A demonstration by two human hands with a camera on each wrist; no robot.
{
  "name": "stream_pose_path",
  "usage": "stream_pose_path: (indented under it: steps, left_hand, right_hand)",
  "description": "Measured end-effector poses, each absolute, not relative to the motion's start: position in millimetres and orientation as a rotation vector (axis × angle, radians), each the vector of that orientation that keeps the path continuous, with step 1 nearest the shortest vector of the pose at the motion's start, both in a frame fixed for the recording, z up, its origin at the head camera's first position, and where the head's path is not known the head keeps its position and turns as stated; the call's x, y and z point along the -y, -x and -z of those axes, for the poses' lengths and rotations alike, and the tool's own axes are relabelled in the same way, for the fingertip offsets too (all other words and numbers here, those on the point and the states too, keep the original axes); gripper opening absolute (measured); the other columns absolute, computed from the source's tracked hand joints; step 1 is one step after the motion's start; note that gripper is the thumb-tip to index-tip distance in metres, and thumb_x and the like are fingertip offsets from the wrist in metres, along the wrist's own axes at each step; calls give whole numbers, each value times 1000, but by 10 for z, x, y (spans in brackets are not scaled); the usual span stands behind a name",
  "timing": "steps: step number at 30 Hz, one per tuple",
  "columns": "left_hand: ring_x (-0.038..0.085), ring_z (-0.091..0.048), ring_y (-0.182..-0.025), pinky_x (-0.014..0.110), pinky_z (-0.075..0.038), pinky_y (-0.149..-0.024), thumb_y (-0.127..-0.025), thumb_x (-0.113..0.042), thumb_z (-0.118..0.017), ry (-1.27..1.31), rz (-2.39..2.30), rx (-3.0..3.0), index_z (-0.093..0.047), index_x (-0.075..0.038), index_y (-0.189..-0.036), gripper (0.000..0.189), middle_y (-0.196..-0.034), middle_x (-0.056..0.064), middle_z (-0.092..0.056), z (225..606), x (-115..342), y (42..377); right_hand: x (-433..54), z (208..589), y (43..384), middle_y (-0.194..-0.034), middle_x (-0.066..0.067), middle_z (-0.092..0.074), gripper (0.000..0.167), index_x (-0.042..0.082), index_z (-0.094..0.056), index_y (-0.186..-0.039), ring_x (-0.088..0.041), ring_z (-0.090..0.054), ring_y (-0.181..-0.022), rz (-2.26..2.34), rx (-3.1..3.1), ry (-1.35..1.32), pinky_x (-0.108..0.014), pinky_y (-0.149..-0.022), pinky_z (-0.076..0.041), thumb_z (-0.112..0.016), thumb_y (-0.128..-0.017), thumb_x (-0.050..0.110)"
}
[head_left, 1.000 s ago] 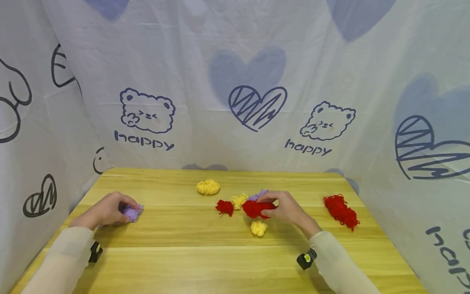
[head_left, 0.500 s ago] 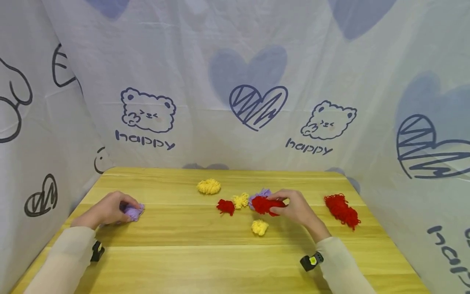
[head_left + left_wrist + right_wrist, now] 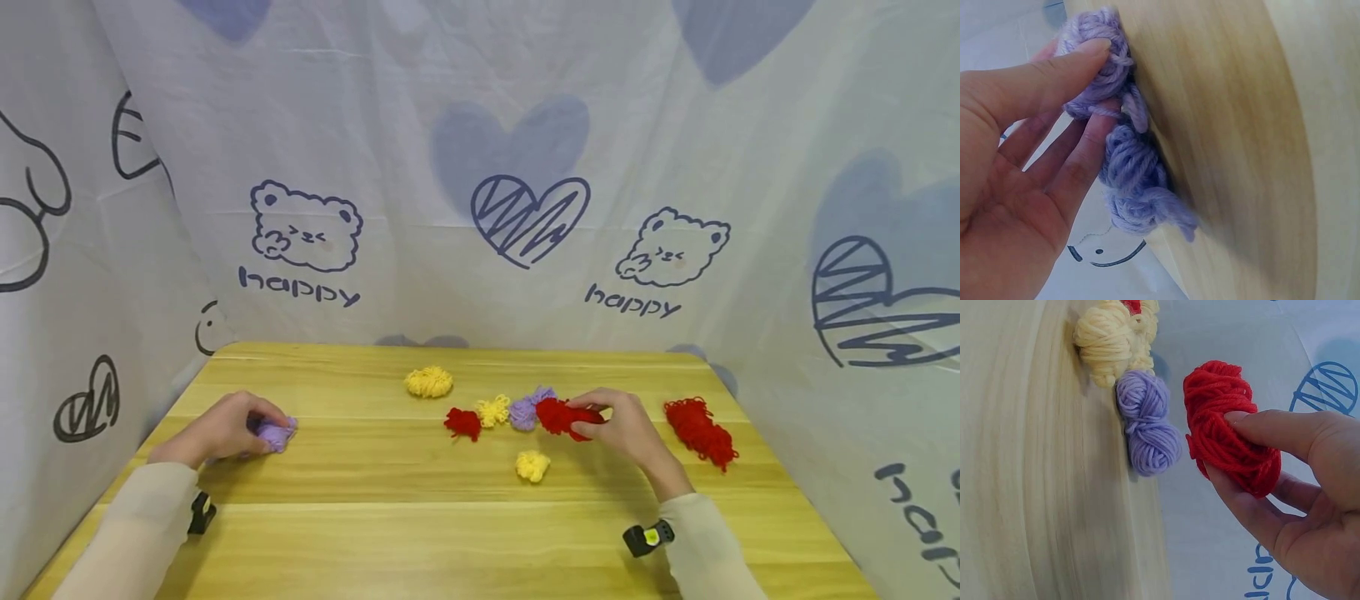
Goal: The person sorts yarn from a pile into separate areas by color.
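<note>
My left hand (image 3: 228,429) pinches a purple yarn bundle (image 3: 1094,56) between thumb and fingers at the table's left side. Another purple clump (image 3: 1135,181) lies right beside it in the left wrist view; whether the two are joined I cannot tell. Toward the right, my right hand (image 3: 626,425) grips a red yarn bundle (image 3: 1229,425), held just above the tabletop. Close to that bundle lies a purple yarn skein (image 3: 1147,422), pinched in at its middle. Part of this skein is covered by the red bundle in the head view.
A small red yarn piece (image 3: 462,423) and a yellow one (image 3: 492,410) lie mid-table. Another yellow clump (image 3: 532,466) is nearer me, and a yellow bundle (image 3: 429,382) lies farther back. A larger red bundle (image 3: 701,432) is at the right. Printed cloth (image 3: 420,275) hangs behind the table.
My right hand has moved to the right with the red yarn bundle, and more of the purple skein has come into sight. My left hand stays in about the same place.
</note>
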State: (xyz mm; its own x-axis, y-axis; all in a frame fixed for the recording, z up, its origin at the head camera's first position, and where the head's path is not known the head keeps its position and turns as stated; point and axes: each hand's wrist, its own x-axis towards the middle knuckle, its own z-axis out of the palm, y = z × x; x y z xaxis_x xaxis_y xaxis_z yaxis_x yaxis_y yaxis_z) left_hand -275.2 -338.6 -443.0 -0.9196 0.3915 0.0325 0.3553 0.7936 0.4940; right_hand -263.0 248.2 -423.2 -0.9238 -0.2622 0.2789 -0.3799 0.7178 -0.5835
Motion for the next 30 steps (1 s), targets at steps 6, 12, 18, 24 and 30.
stream_pose_path:
  steps: [6, 12, 18, 24, 30]
  left_hand:
    - [35, -69, -100, 58, -56, -91, -72, 1, -90, -602, -776, -2910, -81, -8, -103, 34, -112, 22, -75, 4440, 3406, 2767]
    - [35, -69, -101, 58, -56, -91, -71, 0, -90, -609, -769, -2913, -82, -8, -103, 34, -112, 22, -76, 4442, 3414, 2775]
    - [34, -69, -101, 57, -57, -91, -71, -1, -90, -600, -777, -2908, -81, -8, -104, 34, -113, 22, -76, 4450, 3410, 2776]
    - [35, -68, -101, 58, -56, -92, -71, 0, -90, -585, -783, -2908, -81, -8, -103, 34, -113, 22, -75, 4452, 3411, 2775]
    - [37, -68, -103, 60, -55, -93, -71, 0, -90, -570, -789, -2908, -81, -8, -103, 34, -114, 23, -75, 4458, 3406, 2781]
  right_hand:
    - [-2507, 4242, 2611, -114, -11, -78, 28, 12, -80, -111, -27, -71, -98, -976, 2744, -476, -40, -86, -60, -84, -84, 6]
    - [-2550, 4255, 2605, -114, -13, -77, 29, 10, -80, -112, -31, -69, -101, -974, 2748, -422, -47, -88, -60, -83, -84, 4]
    - [-2607, 4272, 2611, -114, -12, -78, 29, 10, -80, -113, -29, -70, -101, -955, 2736, -419, -46, -88, -60, -83, -84, 4]
    - [-2670, 4262, 2592, -114, -12, -78, 28, 10, -80, -112, -31, -70, -101, -932, 2727, -413, -45, -86, -60, -83, -84, 5]
    - [-2732, 4227, 2564, -113, -13, -77, 28, 9, -80, -112, -32, -70, -102, -940, 2728, -375, -50, -90, -59, -83, -84, 3]
